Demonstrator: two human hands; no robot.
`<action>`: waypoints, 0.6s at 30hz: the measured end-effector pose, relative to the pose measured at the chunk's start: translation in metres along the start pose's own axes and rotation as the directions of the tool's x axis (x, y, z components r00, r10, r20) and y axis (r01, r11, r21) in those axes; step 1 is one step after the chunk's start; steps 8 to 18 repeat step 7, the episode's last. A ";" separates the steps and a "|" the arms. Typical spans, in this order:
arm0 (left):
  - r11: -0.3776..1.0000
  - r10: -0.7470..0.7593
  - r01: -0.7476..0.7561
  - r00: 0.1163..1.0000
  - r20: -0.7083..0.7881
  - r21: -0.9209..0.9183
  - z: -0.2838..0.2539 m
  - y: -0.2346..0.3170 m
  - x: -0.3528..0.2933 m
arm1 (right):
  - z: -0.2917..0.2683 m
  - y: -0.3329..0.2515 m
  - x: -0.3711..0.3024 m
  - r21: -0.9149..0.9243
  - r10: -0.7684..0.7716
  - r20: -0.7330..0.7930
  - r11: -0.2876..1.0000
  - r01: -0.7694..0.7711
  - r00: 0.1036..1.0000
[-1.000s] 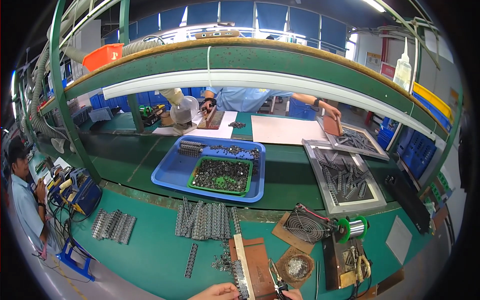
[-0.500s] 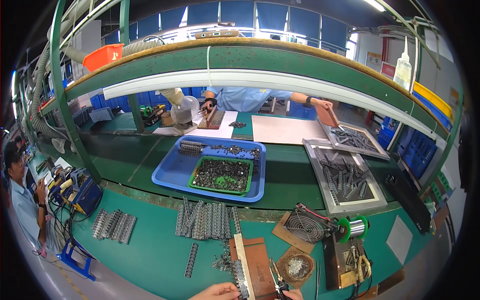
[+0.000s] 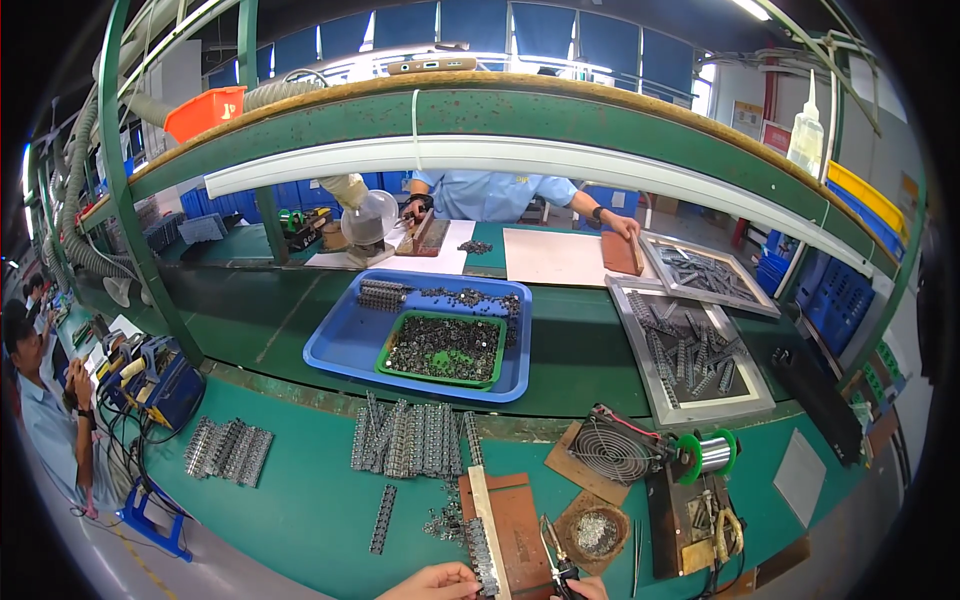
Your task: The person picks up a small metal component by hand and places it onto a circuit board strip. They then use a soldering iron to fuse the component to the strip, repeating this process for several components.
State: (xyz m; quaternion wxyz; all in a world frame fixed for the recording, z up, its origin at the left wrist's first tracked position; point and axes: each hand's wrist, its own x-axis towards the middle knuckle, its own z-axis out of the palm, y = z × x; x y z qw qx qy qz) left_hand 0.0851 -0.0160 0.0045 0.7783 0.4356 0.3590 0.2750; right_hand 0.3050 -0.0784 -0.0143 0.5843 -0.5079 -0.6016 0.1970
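Observation:
My left hand point(image 3: 435, 581) enters from the lower edge, thumb and fingers closed at the near end of a grey strip of small parts point(image 3: 480, 550). That strip lies along a pale wooden bar point(image 3: 488, 520) on a reddish-brown board point(image 3: 517, 530). To the right of the board, my right hand point(image 3: 588, 588), cut off by the lower edge, is closed round a black-gripped hand tool point(image 3: 563, 570) with two slim metal prongs pointing away from me. Its exact kind is unclear. Loose small parts point(image 3: 444, 522) lie left of the bar, near a single strip point(image 3: 382, 520).
Rows of strips point(image 3: 410, 440) stand behind. A blue tray point(image 3: 320, 345) holds a green tray. On the right are a fan point(image 3: 607, 450), a bowl of metal bits point(image 3: 597, 532), tweezers point(image 3: 637, 555) and a solder spool point(image 3: 713, 455). A co-worker's hand point(image 3: 624, 228) grips a brown board opposite.
Across the bench, the co-worker's hand has moved left and down, bringing the brown board from over the framed tray onto the pale sheet. My own hands stay nearly still.

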 end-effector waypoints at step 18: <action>0.980 -0.160 0.177 0.974 0.161 -0.094 -0.052 -0.086 0.027 | -0.001 0.000 -0.001 -0.012 -0.039 0.024 0.999 0.040 0.999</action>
